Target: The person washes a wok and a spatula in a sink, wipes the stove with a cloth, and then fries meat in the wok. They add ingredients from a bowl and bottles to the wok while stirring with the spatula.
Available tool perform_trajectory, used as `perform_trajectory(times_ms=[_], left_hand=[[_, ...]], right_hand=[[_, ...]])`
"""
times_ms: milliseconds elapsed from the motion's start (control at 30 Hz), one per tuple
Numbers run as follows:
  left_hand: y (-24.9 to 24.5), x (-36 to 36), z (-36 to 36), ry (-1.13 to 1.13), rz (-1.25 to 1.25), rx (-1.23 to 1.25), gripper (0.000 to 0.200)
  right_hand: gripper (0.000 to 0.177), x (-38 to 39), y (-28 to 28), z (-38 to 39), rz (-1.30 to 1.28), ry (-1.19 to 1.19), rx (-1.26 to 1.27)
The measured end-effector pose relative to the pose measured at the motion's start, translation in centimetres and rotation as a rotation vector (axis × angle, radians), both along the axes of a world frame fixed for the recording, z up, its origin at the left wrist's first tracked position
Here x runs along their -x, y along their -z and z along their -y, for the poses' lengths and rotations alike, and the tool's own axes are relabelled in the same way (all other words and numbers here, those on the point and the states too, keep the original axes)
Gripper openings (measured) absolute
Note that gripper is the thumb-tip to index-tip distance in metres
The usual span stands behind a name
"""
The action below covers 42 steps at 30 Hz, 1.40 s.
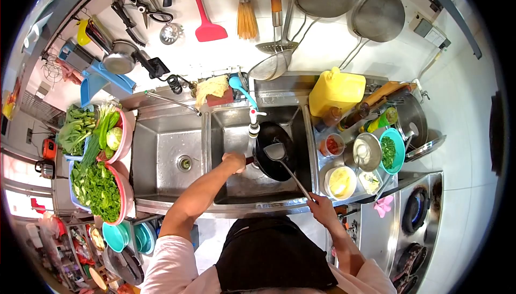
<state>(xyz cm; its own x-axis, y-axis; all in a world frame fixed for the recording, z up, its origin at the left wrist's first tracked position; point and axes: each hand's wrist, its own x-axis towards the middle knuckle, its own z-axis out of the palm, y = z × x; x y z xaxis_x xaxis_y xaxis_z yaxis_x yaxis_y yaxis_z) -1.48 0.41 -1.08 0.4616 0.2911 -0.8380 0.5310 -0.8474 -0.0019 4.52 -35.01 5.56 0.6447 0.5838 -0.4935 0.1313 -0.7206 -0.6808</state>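
Observation:
My left hand [234, 163] is closed around the dark handle of a black wok [276, 138], which sits inside the right basin of the steel sink [228, 181]. In my right hand [322, 209] is the long metal handle of a wok spatula [276, 151]. Its flat blade lies over the inside of the wok. Just above the wok's left rim stands a white faucet [253, 127] with a red-tipped lever.
Right of the sink are a yellow jug [336, 92], a teal bowl of chopped greens [398, 151] and a white bowl with yellow contents [340, 182]. A stove burner [415, 211] shows a blue flame. Leafy vegetables [97, 189] fill baskets at left; utensils, including a red spatula [210, 31], hang on the wall.

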Motion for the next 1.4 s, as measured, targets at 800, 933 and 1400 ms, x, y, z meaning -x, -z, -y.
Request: perform_trajectory(times_ms=[800,933,1400], left_hand=[[12.0,14.3,5.3,-0.650,0.369,0.012,0.058],[14.2,10.7,6.5,-0.683,0.752,0.017,0.032],[21.0,-7.4,-2.0,-2.283,0.793,1.792,0.024]], right_hand=[[0.015,1.3,15.8,-14.2,-0.935,0.564,-0.264],[0.018,4.1,16.0,-19.4,-0.834,0.463,-0.180],[0.028,-11.6,-16.5,-33.3,0.307,-0.039,-0.606]])
